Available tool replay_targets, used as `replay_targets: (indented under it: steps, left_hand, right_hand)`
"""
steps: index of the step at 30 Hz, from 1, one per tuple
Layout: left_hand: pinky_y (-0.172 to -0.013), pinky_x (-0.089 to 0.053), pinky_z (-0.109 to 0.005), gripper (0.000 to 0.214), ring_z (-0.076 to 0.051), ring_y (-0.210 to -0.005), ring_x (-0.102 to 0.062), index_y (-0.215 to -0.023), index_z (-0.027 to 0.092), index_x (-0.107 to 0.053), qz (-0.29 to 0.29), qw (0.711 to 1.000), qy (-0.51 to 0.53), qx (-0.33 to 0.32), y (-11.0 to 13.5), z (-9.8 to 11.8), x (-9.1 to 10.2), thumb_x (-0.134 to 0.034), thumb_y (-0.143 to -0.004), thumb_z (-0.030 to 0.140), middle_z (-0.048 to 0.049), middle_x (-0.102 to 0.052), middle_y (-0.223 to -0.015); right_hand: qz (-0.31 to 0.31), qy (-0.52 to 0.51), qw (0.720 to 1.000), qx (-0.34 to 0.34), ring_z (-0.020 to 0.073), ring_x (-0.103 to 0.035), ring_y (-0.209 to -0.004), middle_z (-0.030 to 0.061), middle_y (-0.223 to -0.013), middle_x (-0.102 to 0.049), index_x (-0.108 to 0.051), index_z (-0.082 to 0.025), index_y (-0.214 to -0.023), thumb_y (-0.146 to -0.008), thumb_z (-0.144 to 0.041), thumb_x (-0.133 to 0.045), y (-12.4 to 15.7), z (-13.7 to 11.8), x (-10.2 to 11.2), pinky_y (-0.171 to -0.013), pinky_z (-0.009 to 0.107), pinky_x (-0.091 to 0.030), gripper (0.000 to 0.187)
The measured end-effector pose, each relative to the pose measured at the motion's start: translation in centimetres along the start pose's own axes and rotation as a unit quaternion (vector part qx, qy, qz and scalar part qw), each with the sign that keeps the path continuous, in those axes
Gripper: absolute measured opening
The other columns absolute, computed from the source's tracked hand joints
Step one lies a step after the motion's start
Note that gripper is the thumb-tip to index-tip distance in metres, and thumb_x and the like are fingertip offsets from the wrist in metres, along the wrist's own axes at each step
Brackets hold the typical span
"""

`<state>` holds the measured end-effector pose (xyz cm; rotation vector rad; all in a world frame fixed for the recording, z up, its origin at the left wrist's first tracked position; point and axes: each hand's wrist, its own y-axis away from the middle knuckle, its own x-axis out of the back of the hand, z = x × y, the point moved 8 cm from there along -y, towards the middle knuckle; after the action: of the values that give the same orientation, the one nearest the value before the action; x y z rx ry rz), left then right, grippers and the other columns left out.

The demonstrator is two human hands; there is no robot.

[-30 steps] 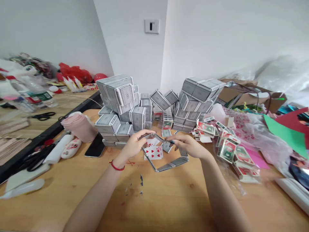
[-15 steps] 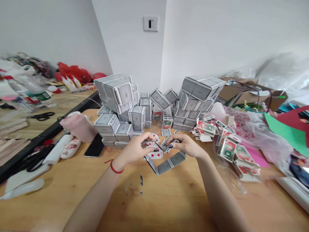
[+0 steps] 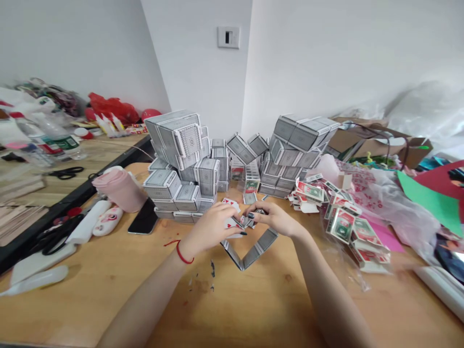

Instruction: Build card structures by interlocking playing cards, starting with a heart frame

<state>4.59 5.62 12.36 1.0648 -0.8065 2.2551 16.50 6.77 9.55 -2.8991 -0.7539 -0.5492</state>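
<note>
Between my two hands hangs a folded strip of grey-backed playing cards (image 3: 259,250), bent into an angular loop with its lower corner toward me. My left hand (image 3: 213,221) is closed, its fingers pinching the strip's left end. My right hand (image 3: 277,220) has thumb and fingers closed on the other end, close to the left fingertips. Just behind them, loose playing cards with red hearts (image 3: 229,203) lie face up, partly hidden by my hands. The exact join under the fingers is covered.
Stacks of folded card blocks stand at the left (image 3: 174,140) and right (image 3: 300,140). A black phone (image 3: 144,217) and pink cup (image 3: 121,188) are on the left. Opened card boxes (image 3: 340,223) and plastic wrap (image 3: 393,198) lie on the right.
My left hand has shifted slightly right and turned over more, its fingers pointing toward the right hand. The loop has narrowed to a sharper V at the bottom.
</note>
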Motion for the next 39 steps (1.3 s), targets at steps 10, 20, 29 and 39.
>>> replay_targets:
  steps: [10, 20, 29, 39]
  left_hand:
    - [-0.076, -0.043, -0.031, 0.009, -0.019, -0.090, -0.053, -0.078, 0.020, -0.056, 0.026, 0.998, -0.061, 0.001, 0.3, 0.6, -0.1, -0.061, -0.074, 0.027, -0.0022, -0.058, -0.086]
    - [-0.076, -0.043, -0.029, 0.003, -0.017, -0.090, -0.052, -0.081, 0.019, -0.053, -0.008, 0.996, -0.092, -0.007, 0.3, 0.8, -0.4, -0.051, -0.081, 0.021, -0.0022, -0.052, -0.093]
    - [-0.085, -0.043, -0.033, 0.013, -0.018, -0.096, -0.053, -0.089, 0.021, -0.054, -0.001, 0.998, -0.022, 0.052, 0.4, -0.8, -0.6, -0.050, -0.078, 0.016, -0.0036, -0.049, -0.104]
    - [-0.083, -0.044, -0.030, 0.023, -0.017, -0.096, -0.056, -0.099, 0.017, -0.055, -0.032, 0.942, 0.302, 0.141, 0.2, -5.4, -0.5, -0.046, -0.078, 0.017, -0.0055, -0.059, -0.106]
  right_hand:
    - [-0.031, 0.009, 0.999, -0.021, 0.0146, -0.057, -0.070, 0.0038, -0.077, -0.064, -0.063, -0.014, -0.089, -0.078, -0.050, -0.051, 0.2, 0.6, -0.3, -0.066, 0.027, -0.044, 0.039]
    - [-0.034, -0.022, 0.999, -0.037, 0.0116, -0.054, -0.058, 0.0017, -0.064, -0.060, -0.061, -0.013, -0.078, -0.079, -0.050, -0.050, -0.2, 0.9, -1.3, -0.059, 0.025, -0.044, 0.038]
    - [-0.017, 0.001, 0.995, -0.103, 0.0117, -0.055, -0.055, 0.0018, -0.065, -0.059, -0.061, -0.016, -0.081, -0.078, -0.054, -0.048, 0.0, 2.4, -1.4, -0.051, 0.023, -0.044, 0.041]
    - [0.046, -0.142, 0.983, -0.109, 0.0165, -0.058, -0.079, 0.0033, -0.082, -0.060, -0.060, -0.018, -0.085, -0.070, -0.043, -0.063, 0.5, 3.8, 1.8, -0.066, 0.030, -0.052, 0.030]
